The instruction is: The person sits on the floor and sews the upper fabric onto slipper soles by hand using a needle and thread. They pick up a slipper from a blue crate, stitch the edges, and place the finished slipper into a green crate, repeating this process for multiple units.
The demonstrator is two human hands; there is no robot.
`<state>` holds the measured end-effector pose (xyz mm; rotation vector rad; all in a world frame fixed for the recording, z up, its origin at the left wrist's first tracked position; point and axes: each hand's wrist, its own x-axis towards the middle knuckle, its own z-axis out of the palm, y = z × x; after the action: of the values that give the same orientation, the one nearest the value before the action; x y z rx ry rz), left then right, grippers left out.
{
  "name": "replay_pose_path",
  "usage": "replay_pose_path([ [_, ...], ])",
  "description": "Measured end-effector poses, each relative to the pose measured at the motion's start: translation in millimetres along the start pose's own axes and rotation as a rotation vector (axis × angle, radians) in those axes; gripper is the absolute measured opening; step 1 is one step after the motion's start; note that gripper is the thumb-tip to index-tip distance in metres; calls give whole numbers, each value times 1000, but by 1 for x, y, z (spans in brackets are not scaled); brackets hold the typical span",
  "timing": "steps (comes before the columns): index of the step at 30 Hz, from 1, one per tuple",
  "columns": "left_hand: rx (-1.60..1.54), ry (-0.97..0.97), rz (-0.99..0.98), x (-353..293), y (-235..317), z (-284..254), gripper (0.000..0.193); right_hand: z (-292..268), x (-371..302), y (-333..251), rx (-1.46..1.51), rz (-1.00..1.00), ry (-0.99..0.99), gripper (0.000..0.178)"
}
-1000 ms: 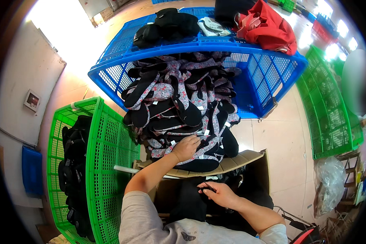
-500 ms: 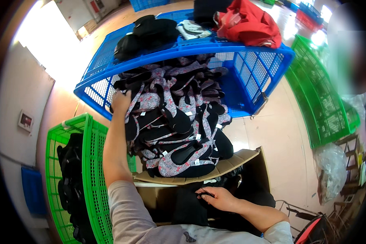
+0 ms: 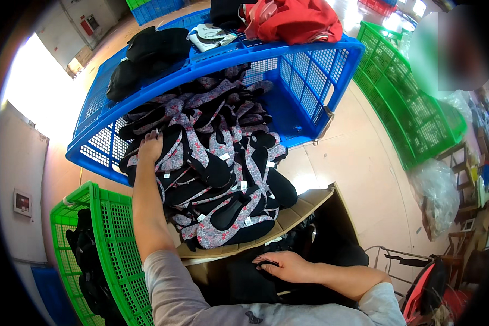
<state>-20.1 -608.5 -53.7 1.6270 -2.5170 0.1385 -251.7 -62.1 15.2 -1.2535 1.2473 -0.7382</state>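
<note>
A heap of floral-and-black fabric pieces [image 3: 223, 146], shaped like soft slippers with small white tags, spills out of a blue plastic crate [image 3: 304, 136] lying on its side. At the heap's left side, my left hand [image 3: 151, 146] reaches in with its fingers curled on one of these pieces; its fingertips are partly hidden. Lower down, close to my body, my right hand [image 3: 288, 267] is closed, thumb against fingers, on black fabric [image 3: 250, 280]. The front of the heap rests on a bent cardboard flap [image 3: 288, 220] of a carton just beyond my right hand.
On the blue crate lie black bundles [image 3: 152, 51], a white printed piece [image 3: 211, 37] and red cloth [image 3: 296, 20]. A green crate [image 3: 122, 244] with black items stands at left. Another green crate [image 3: 413, 103], a clear plastic bag [image 3: 434, 193] and a blurred person are at right.
My left hand has shifted from the crate's left edge onto the heap, slightly nearer me. The whole view has swung, so the crate sits further left. My right hand stays on the black fabric.
</note>
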Motion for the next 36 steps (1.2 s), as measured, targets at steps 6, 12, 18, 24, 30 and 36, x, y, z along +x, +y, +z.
replay_pose_path([
  [6, 196, -392, -56, 5, 46, -14, 60, -4, -1, -2, 43, 66, 3, 29],
  [12, 80, -331, 32, -36, 70, -37, 56, -8, -4, -13, 37, 75, 18, 29],
  [18, -101, -164, 62, -102, 70, 17, 54, -2, -2, -15, 120, 137, -19, 31],
  [24, -190, -102, 90, -161, 78, 4, 43, 6, 1, -13, 219, 169, -65, 31],
  [30, -181, 145, 132, -227, 103, -17, 34, 9, 6, -23, 208, 205, -104, 30],
  [36, -165, 283, 114, -265, 114, -2, 25, 16, 10, -10, 166, 165, -112, 30],
])
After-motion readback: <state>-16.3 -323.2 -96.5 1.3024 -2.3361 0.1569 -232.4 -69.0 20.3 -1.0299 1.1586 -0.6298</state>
